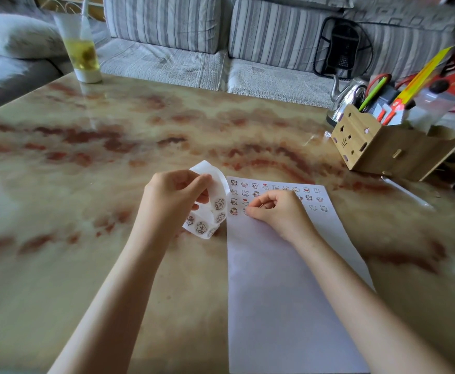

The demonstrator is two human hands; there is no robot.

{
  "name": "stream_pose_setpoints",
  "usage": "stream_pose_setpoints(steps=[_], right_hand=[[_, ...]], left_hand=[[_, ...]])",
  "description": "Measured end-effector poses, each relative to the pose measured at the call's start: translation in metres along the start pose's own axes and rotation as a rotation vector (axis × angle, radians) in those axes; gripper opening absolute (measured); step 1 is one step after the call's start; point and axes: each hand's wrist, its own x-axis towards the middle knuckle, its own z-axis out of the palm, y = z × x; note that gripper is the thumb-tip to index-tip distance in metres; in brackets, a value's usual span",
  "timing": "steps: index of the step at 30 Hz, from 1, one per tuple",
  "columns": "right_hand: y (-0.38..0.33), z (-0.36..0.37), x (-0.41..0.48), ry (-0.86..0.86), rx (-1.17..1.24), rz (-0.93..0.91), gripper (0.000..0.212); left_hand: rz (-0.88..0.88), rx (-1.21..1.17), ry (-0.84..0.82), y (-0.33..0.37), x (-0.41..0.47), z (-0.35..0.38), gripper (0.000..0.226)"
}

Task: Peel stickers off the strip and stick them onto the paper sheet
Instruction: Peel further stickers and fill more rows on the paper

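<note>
Paper sheet (283,279) under right hand (277,211) fingertips; left hand (175,195) pinching strip (210,209)

Glossy marble-look table (91,265), beige with reddish-brown veining, fills most of the frame. White paper sheet (283,306) lies flat at lower center-right, rows of tiny stickers (275,188) across its top. Tall cup (81,49) of yellow drink stands upper left. Wooden organizer (377,149) stuffed with pens sits at the right edge, a shiny kettle (347,95) just behind it.
</note>
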Motion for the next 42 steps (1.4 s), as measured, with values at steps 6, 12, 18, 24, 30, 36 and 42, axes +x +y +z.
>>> stream_pose_setpoints(steps=[6,12,18,24,30,36,42], right_hand=[[0.002,-0.003,0.003,-0.039,-0.006,-0.010,0.018],[0.006,-0.003,0.004,0.001,0.004,-0.003,0.011],[0.002,0.000,0.003,0.017,-0.090,0.001,0.018],[0.004,0.001,0.003,0.048,-0.077,-0.026,0.017],[0.005,0.000,0.003,0.017,-0.063,-0.025,0.011],[-0.026,-0.008,-0.019,0.043,0.200,-0.243,0.009],[-0.055,-0.004,-0.038,-0.083,0.310,-0.391,0.009]], left_hand=[[-0.002,-0.001,0.002,-0.001,0.000,0.000,0.017],[0.001,-0.014,0.002,0.000,-0.001,0.000,0.017],[-0.013,-0.025,-0.011,0.000,0.000,0.001,0.017],[-0.010,-0.025,-0.007,0.000,-0.001,0.000,0.018],[-0.013,-0.056,-0.009,-0.001,0.000,0.003,0.017],[-0.004,-0.088,0.009,-0.001,0.001,0.003,0.019],[0.032,-0.114,0.034,-0.003,0.003,0.004,0.020]])
